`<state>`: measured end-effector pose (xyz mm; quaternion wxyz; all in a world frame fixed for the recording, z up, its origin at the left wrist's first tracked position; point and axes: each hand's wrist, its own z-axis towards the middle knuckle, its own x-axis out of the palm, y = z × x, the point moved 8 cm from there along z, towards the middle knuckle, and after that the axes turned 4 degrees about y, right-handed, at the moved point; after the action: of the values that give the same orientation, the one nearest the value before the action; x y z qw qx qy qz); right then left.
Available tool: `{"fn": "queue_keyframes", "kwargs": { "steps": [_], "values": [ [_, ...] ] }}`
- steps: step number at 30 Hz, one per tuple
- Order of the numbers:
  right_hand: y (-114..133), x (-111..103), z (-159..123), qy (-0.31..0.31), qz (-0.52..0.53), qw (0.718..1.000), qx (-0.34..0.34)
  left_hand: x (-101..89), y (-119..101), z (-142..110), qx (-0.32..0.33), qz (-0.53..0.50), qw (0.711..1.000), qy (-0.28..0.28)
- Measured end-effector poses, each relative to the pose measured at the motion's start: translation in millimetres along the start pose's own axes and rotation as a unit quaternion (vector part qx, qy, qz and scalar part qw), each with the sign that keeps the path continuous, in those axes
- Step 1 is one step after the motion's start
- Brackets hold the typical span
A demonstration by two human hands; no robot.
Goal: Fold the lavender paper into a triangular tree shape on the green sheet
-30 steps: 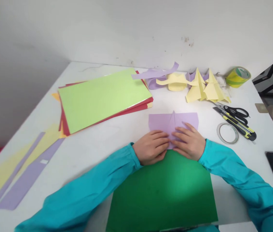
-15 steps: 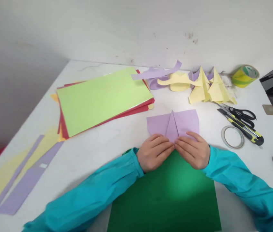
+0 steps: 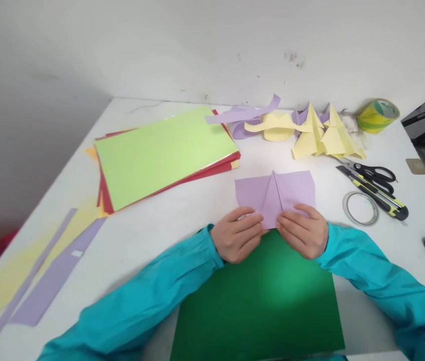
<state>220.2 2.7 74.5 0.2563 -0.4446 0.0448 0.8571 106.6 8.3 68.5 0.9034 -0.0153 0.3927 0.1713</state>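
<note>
A folded lilac paper [image 3: 283, 189] lies on the white table [image 3: 182, 210], with a raised triangular flap down its middle. My left hand [image 3: 237, 235] pinches the paper's near edge left of the flap. My right hand [image 3: 302, 231] pinches the near edge right of it. Both hands have curled fingers and sit at the far edge of a dark green sheet [image 3: 257, 306]. Turquoise sleeves cover both arms.
A stack of coloured sheets topped with light green [image 3: 163, 150] lies at the back left. Yellow folded paper shapes [image 3: 325, 135], lilac strips [image 3: 242, 115], scissors [image 3: 374, 174], a utility knife [image 3: 374, 193], a clear tape ring [image 3: 361, 208] and a yellow tape roll [image 3: 378, 115] sit to the right. Paper offcuts [image 3: 47, 265] lie left.
My fingers have drawn back from on top of the lilac paper to its near edge, so more of the flap shows. The view has shifted slightly.
</note>
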Motion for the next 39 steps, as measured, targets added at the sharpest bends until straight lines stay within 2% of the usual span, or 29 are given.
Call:
{"fn": "queue_keyframes", "kwargs": {
  "steps": [8,13,19,24,28,32,39],
  "values": [
    [-4.9,-0.9,-2.4,0.004,-0.022,1.000,-0.002,-1.5,1.1,2.1,0.010,0.019,1.000,0.019],
    [-4.5,-1.0,-4.4,0.000,-0.010,1.000,-0.002,-6.4,-1.3,4.7,0.030,0.029,0.999,0.007],
    [-2.9,3.2,-9.4,-0.004,0.002,1.000,-0.004,-13.2,10.3,7.8,-0.033,0.036,0.998,-0.045],
    [-2.8,3.1,-8.5,-0.003,0.017,1.000,-0.008,-6.0,6.2,10.5,-0.003,0.000,1.000,-0.016],
    [-11.3,1.4,-9.3,-0.008,0.011,1.000,0.017,-8.8,10.8,7.5,-0.016,0.000,0.999,-0.030],
    [-10.4,3.2,-10.3,-0.004,0.022,1.000,0.006,-5.6,12.2,6.4,-0.010,-0.008,1.000,-0.025],
    [3.5,5.8,-4.3,0.052,0.033,0.998,-0.019,4.4,2.0,12.1,0.003,-0.033,0.999,0.011]
  ]
}}
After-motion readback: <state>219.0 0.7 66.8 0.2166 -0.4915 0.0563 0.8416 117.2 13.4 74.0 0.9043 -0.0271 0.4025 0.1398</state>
